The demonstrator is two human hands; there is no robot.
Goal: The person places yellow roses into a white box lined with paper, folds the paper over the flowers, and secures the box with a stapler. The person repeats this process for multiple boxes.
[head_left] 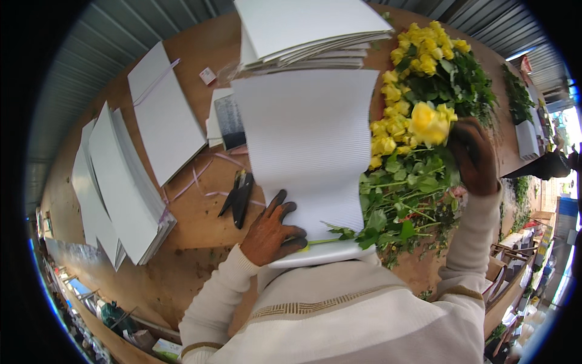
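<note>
My left hand rests palm down on the lower left of a white corrugated sheet, fingers spread. Beside its thumb a green stem with leaves lies across the sheet's lower edge, with a bit of yellow at the thumb. Whether the hand grips the stem is hidden. Over on the right, my right hand is closed behind a yellow rose, slightly blurred and raised above the others. Beneath and around it lies a heap of yellow roses with leafy stems.
Stacked white sheets stand beyond the corrugated one. More white boards and sheet bundles lie left. A black stapler-like tool, lilac ribbon and small box are on the wooden table.
</note>
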